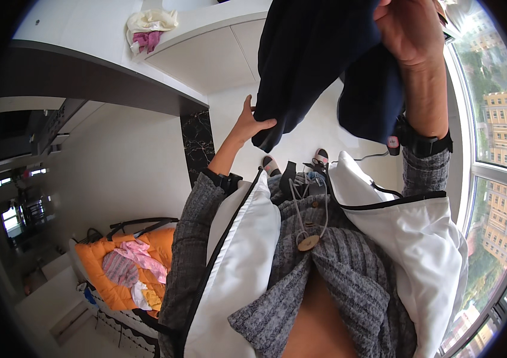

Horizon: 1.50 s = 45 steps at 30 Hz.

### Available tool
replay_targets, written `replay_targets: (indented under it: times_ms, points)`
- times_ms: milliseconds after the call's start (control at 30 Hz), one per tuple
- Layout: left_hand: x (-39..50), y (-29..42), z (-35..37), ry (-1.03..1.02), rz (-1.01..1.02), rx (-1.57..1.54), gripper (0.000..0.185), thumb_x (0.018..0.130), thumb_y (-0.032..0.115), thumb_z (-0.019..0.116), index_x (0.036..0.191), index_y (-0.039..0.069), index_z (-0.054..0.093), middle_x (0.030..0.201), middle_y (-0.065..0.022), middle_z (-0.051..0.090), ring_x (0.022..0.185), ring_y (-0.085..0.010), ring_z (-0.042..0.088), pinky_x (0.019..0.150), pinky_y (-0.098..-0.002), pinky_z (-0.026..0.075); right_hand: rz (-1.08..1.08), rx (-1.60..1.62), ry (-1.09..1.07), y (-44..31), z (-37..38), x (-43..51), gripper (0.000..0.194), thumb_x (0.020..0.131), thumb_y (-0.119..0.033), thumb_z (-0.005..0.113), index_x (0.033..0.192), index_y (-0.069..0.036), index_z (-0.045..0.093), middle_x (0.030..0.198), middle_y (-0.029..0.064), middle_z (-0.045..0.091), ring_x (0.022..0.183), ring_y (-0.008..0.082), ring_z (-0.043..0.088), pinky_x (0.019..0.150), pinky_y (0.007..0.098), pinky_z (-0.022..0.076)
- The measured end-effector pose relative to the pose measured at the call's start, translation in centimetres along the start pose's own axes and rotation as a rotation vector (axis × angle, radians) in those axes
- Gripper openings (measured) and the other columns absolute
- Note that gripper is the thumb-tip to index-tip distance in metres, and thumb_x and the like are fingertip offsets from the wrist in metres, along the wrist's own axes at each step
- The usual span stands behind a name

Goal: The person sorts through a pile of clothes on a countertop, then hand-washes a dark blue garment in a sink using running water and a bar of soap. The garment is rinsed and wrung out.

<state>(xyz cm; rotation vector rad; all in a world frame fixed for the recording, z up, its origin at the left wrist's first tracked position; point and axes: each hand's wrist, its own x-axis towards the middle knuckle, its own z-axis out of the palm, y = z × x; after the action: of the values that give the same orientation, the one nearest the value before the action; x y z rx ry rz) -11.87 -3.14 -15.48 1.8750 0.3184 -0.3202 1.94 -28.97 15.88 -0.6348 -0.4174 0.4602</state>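
A dark navy garment hangs in front of me, its upper end cut off by the top of the view. My left hand pinches its lower left edge, thumb in front and fingers partly behind the cloth. Raised higher on the right, my right hand is at the garment's upper part. Its fingertips are mostly out of view, but the cloth gathers against the hand and falls behind the wrist.
On the left, an orange padded jacket and small clothes lie on a basket or rack. Cream and pink cloths rest on a white cabinet top. A window runs along the right. A cable hangs near my right forearm.
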Motion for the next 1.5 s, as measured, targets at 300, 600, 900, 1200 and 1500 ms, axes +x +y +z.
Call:
replay_targets:
  times_ms: [300, 600, 900, 1200, 1500]
  points:
    - [2.7, 8.9, -5.8, -0.002, -0.050, -0.768, 0.030, 0.097, 0.019, 0.054, 0.108, -0.008, 0.060, 0.102, -0.0145, 0.067, 0.089, -0.0228, 0.067, 0.081, -0.0340, 0.055, -0.108, -0.675, 0.787, -2.7, -13.7, -4.3, 0.031, 0.092, -0.024, 0.066, 0.108, 0.002, 0.064, 0.098, 0.0079, 0.067, 0.082, 0.0181, 0.067, 0.066, 0.0257, 0.0589]
    - [1.7, 16.3, -4.8, -0.216, 0.025, -0.669, 0.038, 0.098, 0.032, 0.054, 0.109, -0.005, 0.061, 0.103, -0.0125, 0.066, 0.092, -0.0191, 0.066, 0.083, -0.0320, 0.054, 0.161, -0.922, 0.044, 13.4, -10.6, -8.6, 0.025, 0.094, -0.010, 0.056, 0.110, 0.007, 0.064, 0.099, 0.0143, 0.069, 0.091, 0.0196, 0.067, 0.087, 0.0305, 0.0526]
    - [-0.8, 19.5, -6.9, -0.135, 0.196, -0.772, 0.034, 0.096, 0.031, 0.058, 0.102, -0.002, 0.062, 0.095, -0.0095, 0.068, 0.085, -0.0179, 0.066, 0.077, -0.0301, 0.055, 0.740, -1.612, -0.491, 21.7, -7.9, -7.8, 0.024, 0.083, -0.007, 0.050, 0.102, -0.002, 0.065, 0.102, 0.0210, 0.067, 0.097, 0.0403, 0.063, 0.083, 0.0463, 0.0518]
    - [-3.0, 18.2, -8.6, -0.131, 0.142, -0.943, 0.039, 0.097, 0.032, 0.056, 0.108, -0.004, 0.062, 0.103, -0.0140, 0.068, 0.092, -0.0235, 0.068, 0.082, -0.0354, 0.056, 0.299, -1.256, -0.388, 23.0, -8.7, -6.3, 0.042, 0.076, -0.005, 0.056, 0.117, 0.004, 0.060, 0.107, 0.0245, 0.065, 0.100, 0.0390, 0.062, 0.087, 0.0396, 0.0495]
    - [-7.4, 21.2, -2.1, -0.266, 0.123, -0.982, 0.033, 0.098, 0.029, 0.055, 0.102, -0.002, 0.063, 0.093, -0.0075, 0.069, 0.080, -0.0132, 0.067, 0.071, -0.0253, 0.056, 0.210, -1.426, -0.322, 26.8, -11.5, -4.7, 0.057, 0.079, -0.017, 0.066, 0.132, -0.004, 0.051, 0.111, 0.0237, 0.063, 0.107, 0.0375, 0.058, 0.096, 0.0402, 0.0422]
